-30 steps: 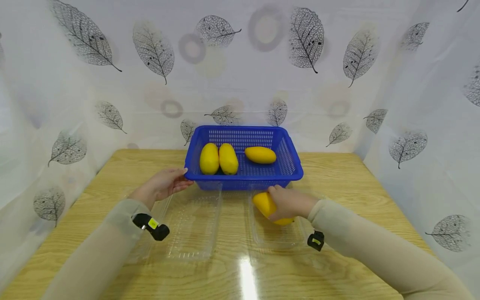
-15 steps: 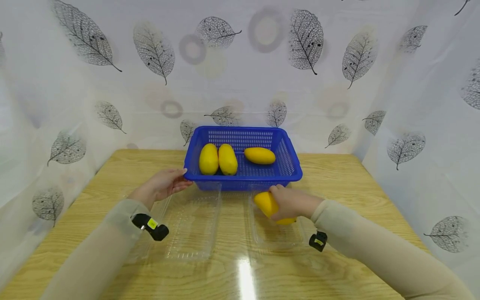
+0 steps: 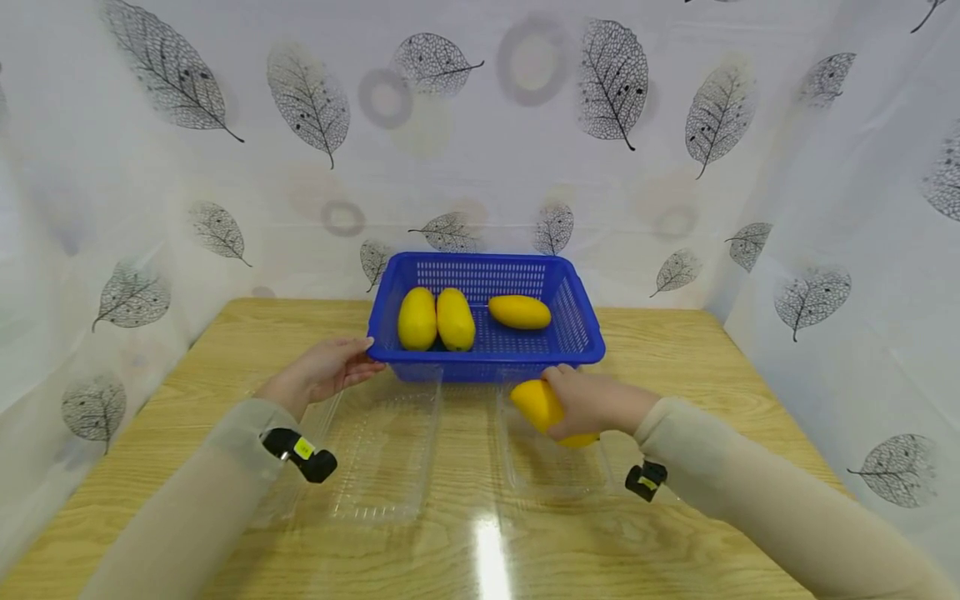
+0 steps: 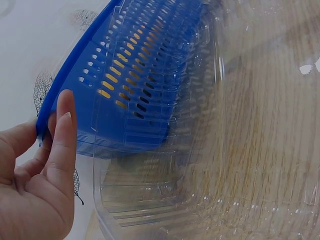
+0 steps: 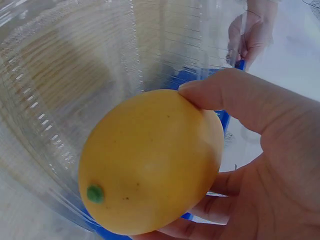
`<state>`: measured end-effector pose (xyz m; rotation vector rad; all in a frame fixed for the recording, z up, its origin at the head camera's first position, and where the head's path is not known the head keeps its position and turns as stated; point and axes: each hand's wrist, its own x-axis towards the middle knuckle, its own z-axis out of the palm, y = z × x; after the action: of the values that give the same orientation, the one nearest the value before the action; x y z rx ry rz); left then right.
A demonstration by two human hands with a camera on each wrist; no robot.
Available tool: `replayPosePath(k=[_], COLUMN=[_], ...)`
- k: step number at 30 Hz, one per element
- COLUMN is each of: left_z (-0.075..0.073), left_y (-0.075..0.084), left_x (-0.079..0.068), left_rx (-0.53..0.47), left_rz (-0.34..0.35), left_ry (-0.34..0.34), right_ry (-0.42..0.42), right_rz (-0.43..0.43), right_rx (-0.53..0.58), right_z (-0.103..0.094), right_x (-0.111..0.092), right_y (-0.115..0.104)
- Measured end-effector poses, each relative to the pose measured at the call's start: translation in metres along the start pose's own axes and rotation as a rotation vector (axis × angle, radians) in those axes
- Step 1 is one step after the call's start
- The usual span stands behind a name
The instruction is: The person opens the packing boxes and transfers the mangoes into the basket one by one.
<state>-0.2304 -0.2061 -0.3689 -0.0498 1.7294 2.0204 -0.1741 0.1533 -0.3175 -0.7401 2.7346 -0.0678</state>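
Note:
My right hand point(image 3: 592, 402) grips a yellow mango point(image 3: 538, 406) over the right clear plastic box point(image 3: 555, 483). In the right wrist view, the mango point(image 5: 150, 160) shows a green stem end, with my thumb on its top and my fingers round its side. The left hand point(image 3: 330, 371) pinches the near left corner of the blue basket point(image 3: 487, 356), thumb and fingers on either side of the rim, as the left wrist view shows. Three yellow mangoes lie in the basket: two side by side at the left point(image 3: 417, 319) and one crosswise at the right point(image 3: 520, 312).
Another clear plastic box point(image 3: 384, 492) stands in front of the basket on the left, near my left forearm. Both boxes rest on the wooden table point(image 3: 675, 517). A white cloth with leaf prints point(image 3: 480, 167) hangs behind and at both sides.
My right hand has risen slightly and moved a little to the right with the mango in its grip. The left hand stays on the basket rim.

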Motion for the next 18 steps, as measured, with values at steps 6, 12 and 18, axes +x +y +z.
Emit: replayPosePath(k=[6, 12, 18], left_z=[-0.001, -0.002, 0.0], left_y=[0.0, 0.001, 0.002], left_x=[0.0, -0.001, -0.001], left_rx=[-0.001, 0.0, 0.006], left_rz=[-0.002, -0.007, -0.017], left_ry=[-0.001, 0.001, 0.019], right_ry=[0.049, 0.066, 0.047], right_rz=[-0.055, -0.065, -0.097], right_rx=[-0.042, -0.055, -0.057], right_z=[-0.02, -0.043, -0.052], right_x=[-0.006, -0.006, -0.004], right_y=[-0.002, -0.004, -0.002])
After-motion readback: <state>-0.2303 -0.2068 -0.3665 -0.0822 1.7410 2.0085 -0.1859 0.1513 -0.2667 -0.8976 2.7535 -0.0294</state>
